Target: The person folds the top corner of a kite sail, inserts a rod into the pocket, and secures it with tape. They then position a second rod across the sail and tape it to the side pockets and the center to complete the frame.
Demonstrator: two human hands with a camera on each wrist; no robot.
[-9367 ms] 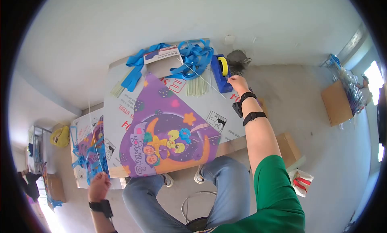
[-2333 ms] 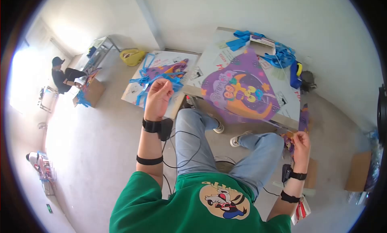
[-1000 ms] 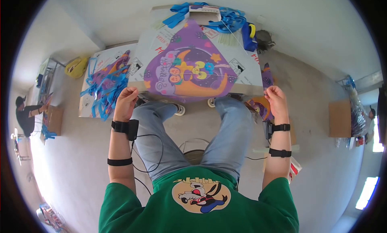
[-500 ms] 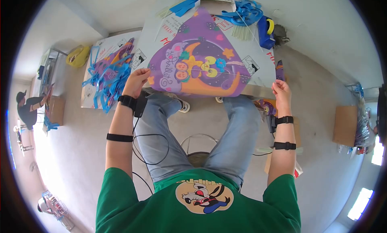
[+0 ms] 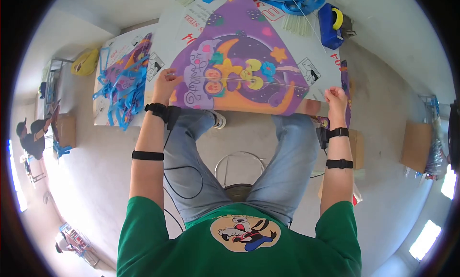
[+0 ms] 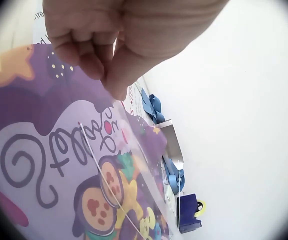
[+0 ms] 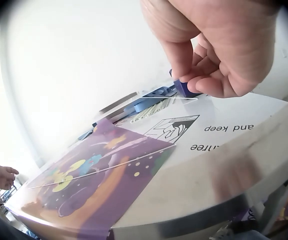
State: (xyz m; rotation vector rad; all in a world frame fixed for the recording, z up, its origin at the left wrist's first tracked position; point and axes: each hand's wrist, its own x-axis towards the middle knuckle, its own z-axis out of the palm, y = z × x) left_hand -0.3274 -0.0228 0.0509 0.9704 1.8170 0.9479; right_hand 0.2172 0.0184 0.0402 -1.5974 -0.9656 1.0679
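Note:
A purple cartoon-printed sheet [image 5: 239, 47], shaped like a kite sail, lies on the cardboard-topped table. Across its wide part runs a thin white rod [image 6: 101, 170]. At the sheet's left edge, my left hand [image 5: 166, 85] pinches one end of a translucent strip [image 6: 141, 150] that looks like clear tape. The strip slants away from the fingertips over the print. My right hand [image 5: 337, 102] is raised near the table's right edge, thumb against curled fingers. Beneath those fingertips, the right wrist view shows a faint clear patch of strip. The strip's middle barely shows.
A blue tape dispenser [image 5: 330, 30] with a yellow roll stands at the back right. Beside it lie blue ribbons [image 5: 299, 1] and pale thin sticks [image 5: 297, 25]. A lower table at left bears printed sheets and blue ribbons [image 5: 127, 90]. Another person [image 5: 36, 133] works far left.
My right hand has left the tape dispenser for the table's right edge. My left hand has come from far left, round to the purple sheet's left edge. The head view has shifted closer.

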